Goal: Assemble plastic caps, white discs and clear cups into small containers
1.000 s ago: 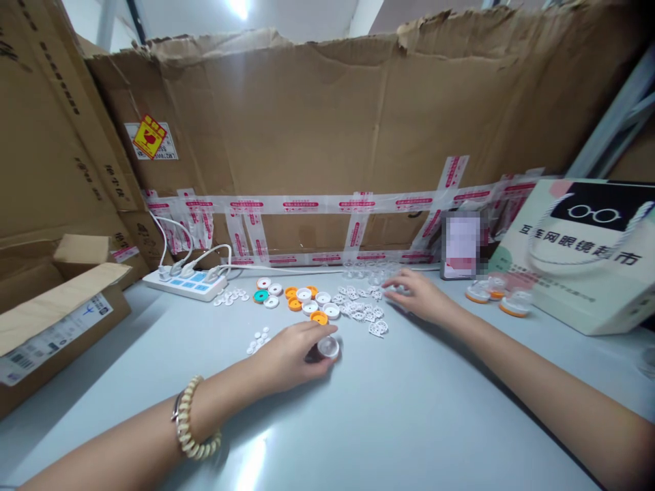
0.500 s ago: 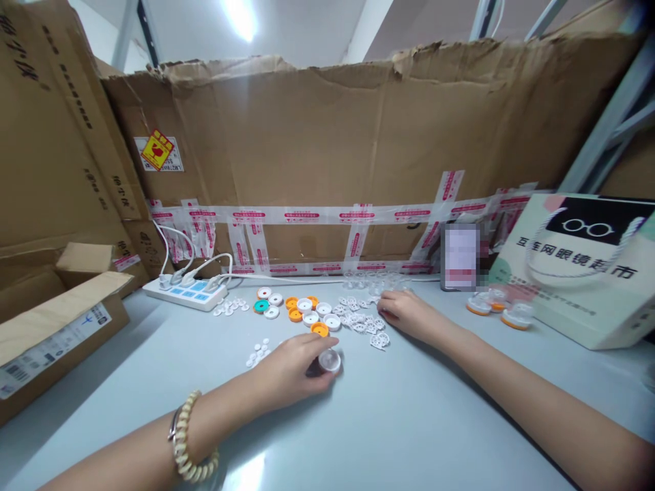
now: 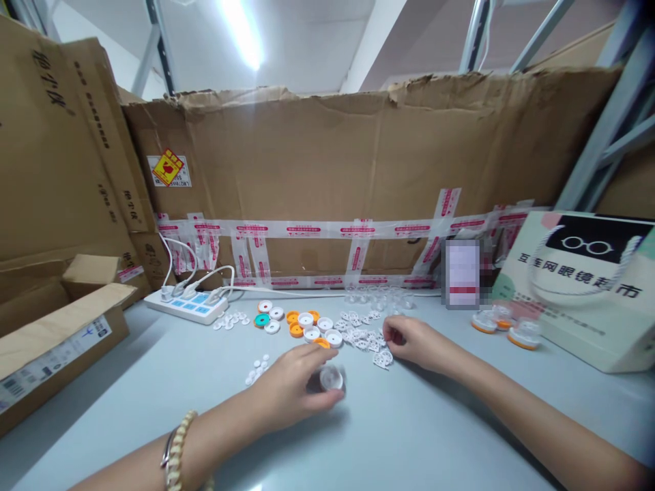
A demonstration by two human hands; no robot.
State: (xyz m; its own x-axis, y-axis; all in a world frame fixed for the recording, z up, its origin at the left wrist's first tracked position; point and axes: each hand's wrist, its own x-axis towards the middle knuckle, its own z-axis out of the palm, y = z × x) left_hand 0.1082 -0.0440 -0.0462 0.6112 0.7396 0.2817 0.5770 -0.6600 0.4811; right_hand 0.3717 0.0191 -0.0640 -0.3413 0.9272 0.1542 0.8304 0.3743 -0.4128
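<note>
Holds a small clear round cup (image 3: pixel 331 378) with a whitish rim in the left hand (image 3: pixel 294 383), with thumb and fingers curved around opposite sides, low over the pale surface (image 3: pixel 409 440); cannot tell about contact between cup and surface. Has the right hand (image 3: pixel 415 341) at the right edge of a cluster of white spoked wheels (image 3: pixel 361 339), with fingers bent in toward the thumb; cannot tell about any wheel pinched there. Shows orange and white round caps (image 3: pixel 306 319) just beyond the left hand, then a teal cap (image 3: pixel 262 319) among white ones farther left. Also shows small white discs (image 3: pixel 256 369) beside the left hand, a power strip (image 3: pixel 185 307) farther back, clear domes (image 3: pixel 408 301) before a taped cardboard box (image 3: pixel 307 164), and orange-based clear-topped pieces (image 3: pixel 525 334) beside a pale shopping bag (image 3: pixel 568 300) at right.
</note>
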